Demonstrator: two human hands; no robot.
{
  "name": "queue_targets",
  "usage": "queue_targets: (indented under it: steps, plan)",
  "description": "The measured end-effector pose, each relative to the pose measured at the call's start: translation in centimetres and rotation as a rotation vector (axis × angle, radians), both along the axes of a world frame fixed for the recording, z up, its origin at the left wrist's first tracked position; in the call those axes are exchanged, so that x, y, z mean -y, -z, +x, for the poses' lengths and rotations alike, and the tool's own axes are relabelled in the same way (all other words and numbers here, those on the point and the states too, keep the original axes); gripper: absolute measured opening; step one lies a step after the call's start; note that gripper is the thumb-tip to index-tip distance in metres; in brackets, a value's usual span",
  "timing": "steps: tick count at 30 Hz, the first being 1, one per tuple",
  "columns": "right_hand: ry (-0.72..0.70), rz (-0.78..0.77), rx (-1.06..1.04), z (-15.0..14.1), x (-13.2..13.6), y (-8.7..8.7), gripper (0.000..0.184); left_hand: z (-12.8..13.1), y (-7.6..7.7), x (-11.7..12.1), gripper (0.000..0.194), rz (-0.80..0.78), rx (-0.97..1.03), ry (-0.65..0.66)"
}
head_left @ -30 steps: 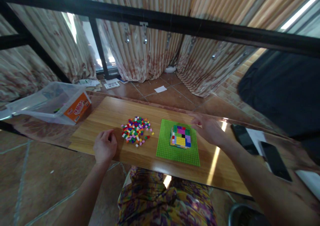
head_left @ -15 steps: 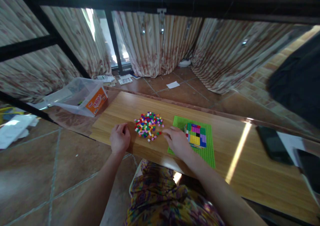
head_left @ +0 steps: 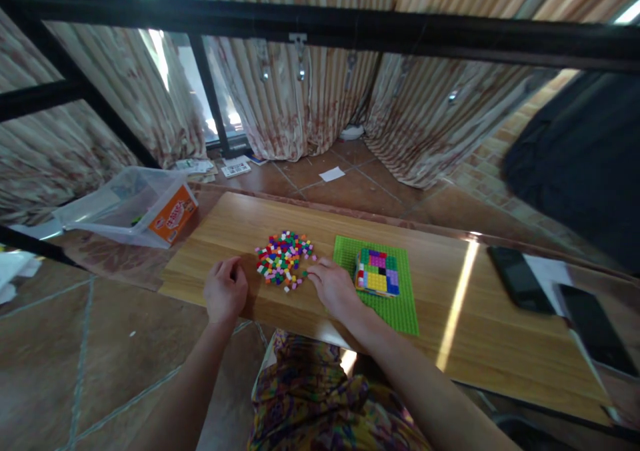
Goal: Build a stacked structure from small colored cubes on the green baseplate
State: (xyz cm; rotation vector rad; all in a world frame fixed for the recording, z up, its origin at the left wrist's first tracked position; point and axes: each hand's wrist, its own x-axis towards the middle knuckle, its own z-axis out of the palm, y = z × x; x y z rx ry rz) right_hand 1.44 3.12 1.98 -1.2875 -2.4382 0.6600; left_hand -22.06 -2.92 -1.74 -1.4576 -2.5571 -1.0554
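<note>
Small multicoloured building bricks (head_left: 284, 258) lie in a loose pile on the wooden table. My left hand (head_left: 226, 290) rests left of the pile, its fingers curled in; whatever may be inside is hidden. My right hand (head_left: 334, 290) reaches in from the right, thumb and fingertips close together at the pile's right edge. A small green brick (head_left: 304, 274) lies right by those fingertips; I cannot tell whether they touch it. Beyond that hand, a block built of coloured bricks (head_left: 377, 274) stands on a green baseplate (head_left: 409, 304), which the right wrist partly covers.
A clear plastic bin (head_left: 120, 201) with an orange label stands past the table's left end. Two dark phones (head_left: 520, 279) and a white paper (head_left: 547, 274) lie at the right end of the wooden table (head_left: 450, 351). Curtains and a black metal bar are ahead.
The whole view has shifted, so the table and bricks appear further left and slightly lower. Both hands stay in nearly the same places, the right fingertips still at the pile's edge.
</note>
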Motion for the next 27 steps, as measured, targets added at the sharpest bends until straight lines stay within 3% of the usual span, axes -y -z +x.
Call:
queue_targets:
  steps: [4,7,11,14,20,27]
  plan:
    - [0.059,-0.007,-0.295,3.4,1.4,-2.2,0.023,-0.1,0.1,0.0,0.031,-0.007,-0.004,-0.004]
    - [0.189,0.005,-0.423,7.2,1.6,-3.0,0.019,-0.1,0.1,0.0,0.032,-0.015,-0.006,-0.012]
    - [0.452,-0.026,-0.480,12.5,-0.1,-2.3,0.019,-0.1,0.1,-0.1,0.032,-0.021,-0.021,-0.013]
    - [0.550,-0.017,-0.509,15.1,-1.8,-1.4,0.023,-0.2,0.1,-0.1,0.032,-0.030,-0.027,-0.019]
    - [0.512,-0.039,-0.436,15.7,-4.3,-0.7,0.020,-0.4,0.3,-0.2,0.031,-0.033,-0.032,-0.028]
    - [0.454,0.004,-0.291,14.9,-5.2,-1.0,0.014,-0.6,0.6,-0.2,0.033,-0.035,-0.050,-0.032]
